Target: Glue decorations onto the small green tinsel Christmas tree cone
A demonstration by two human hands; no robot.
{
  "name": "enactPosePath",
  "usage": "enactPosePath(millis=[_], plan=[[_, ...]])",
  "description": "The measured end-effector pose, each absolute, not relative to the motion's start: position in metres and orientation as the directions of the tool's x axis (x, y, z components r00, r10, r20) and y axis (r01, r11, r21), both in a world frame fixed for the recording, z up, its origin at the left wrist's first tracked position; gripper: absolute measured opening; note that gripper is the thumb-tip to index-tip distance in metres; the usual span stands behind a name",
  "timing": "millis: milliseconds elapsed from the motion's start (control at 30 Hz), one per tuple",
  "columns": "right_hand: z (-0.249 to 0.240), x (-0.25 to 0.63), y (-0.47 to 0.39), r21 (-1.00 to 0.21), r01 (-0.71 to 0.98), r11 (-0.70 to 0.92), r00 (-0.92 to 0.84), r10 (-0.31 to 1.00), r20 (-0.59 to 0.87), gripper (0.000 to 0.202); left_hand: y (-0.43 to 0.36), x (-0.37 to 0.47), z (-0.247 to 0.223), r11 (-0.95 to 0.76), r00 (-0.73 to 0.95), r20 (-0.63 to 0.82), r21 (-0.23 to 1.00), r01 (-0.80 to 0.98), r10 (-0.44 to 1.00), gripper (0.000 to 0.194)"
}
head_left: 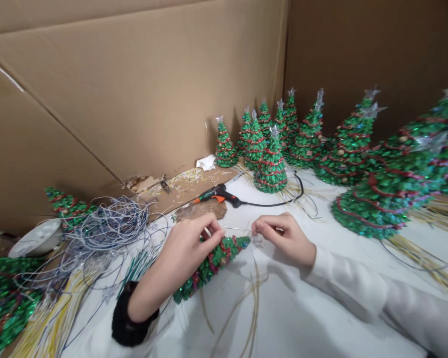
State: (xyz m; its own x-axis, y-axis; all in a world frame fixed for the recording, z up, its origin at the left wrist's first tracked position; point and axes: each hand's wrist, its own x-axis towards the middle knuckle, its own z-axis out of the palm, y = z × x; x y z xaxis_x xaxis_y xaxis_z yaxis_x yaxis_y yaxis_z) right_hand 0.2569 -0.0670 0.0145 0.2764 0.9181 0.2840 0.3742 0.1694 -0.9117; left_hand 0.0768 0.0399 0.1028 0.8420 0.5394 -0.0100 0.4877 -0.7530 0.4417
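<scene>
Between my two hands a thin pale wire (238, 229) is stretched nearly level. My left hand (198, 238) pinches its left end, just above a small green tree (224, 252) with red trim that lies tilted on the white table (283, 318), its tip toward the right. My right hand (280, 236) is closed at the wire's right end, beside the tree's tip. A clear star, partly blurred, hangs just below the right fingers. Loose yellowish wires (254, 308) trail down in front of the tree.
An orange-black glue gun (218, 194) lies behind my hands, its cable curving right. Decorated trees (272, 164) stand at the back and right. Tangled white wire (114, 223), yellow wire bundles (65, 303) and a white bowl (37, 238) are at left. Cardboard walls (153, 89) rise behind.
</scene>
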Motion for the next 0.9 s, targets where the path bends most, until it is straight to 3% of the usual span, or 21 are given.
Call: enactPosePath(millis=[67,133,200,300,500,600,700,900], plan=[[0.02,0.269,-0.062,-0.949,0.245,0.2,0.384,0.879,0.284,0.049,0.042,0.075,0.101,-0.756,0.839,0.0,0.435,0.489,0.544,0.016],[0.026,0.281,-0.058,-0.956,0.097,0.277,0.65,0.71,0.272,0.05,0.045,0.071,0.099,-0.761,0.835,0.004,0.414,0.499,0.55,0.016],[0.029,0.287,-0.055,-0.919,0.087,0.384,0.745,0.587,0.316,0.046,0.047,0.068,0.095,-0.776,0.84,-0.004,0.381,0.503,0.542,0.017],[0.026,0.279,-0.048,-0.915,0.252,0.317,0.635,0.66,0.403,0.04,0.045,0.064,0.09,-0.806,0.853,-0.027,0.315,0.502,0.521,0.019],[0.003,0.257,-0.01,-0.897,0.412,0.163,0.393,0.856,0.336,0.032,0.039,0.065,0.092,-0.799,0.853,-0.023,0.339,0.497,0.521,0.018],[-0.002,0.259,0.014,-0.81,0.585,0.038,0.365,0.879,0.306,0.018,0.037,0.066,0.096,-0.786,0.845,-0.034,0.35,0.51,0.534,0.017],[-0.002,0.26,0.03,-0.691,0.716,-0.102,0.409,0.863,0.297,0.018,0.037,0.066,0.096,-0.768,0.846,-0.035,0.4,0.5,0.533,0.019],[-0.001,0.257,0.038,-0.551,0.827,-0.113,0.358,0.862,0.36,0.03,0.037,0.065,0.094,-0.73,0.856,-0.04,0.504,0.462,0.515,0.018]])
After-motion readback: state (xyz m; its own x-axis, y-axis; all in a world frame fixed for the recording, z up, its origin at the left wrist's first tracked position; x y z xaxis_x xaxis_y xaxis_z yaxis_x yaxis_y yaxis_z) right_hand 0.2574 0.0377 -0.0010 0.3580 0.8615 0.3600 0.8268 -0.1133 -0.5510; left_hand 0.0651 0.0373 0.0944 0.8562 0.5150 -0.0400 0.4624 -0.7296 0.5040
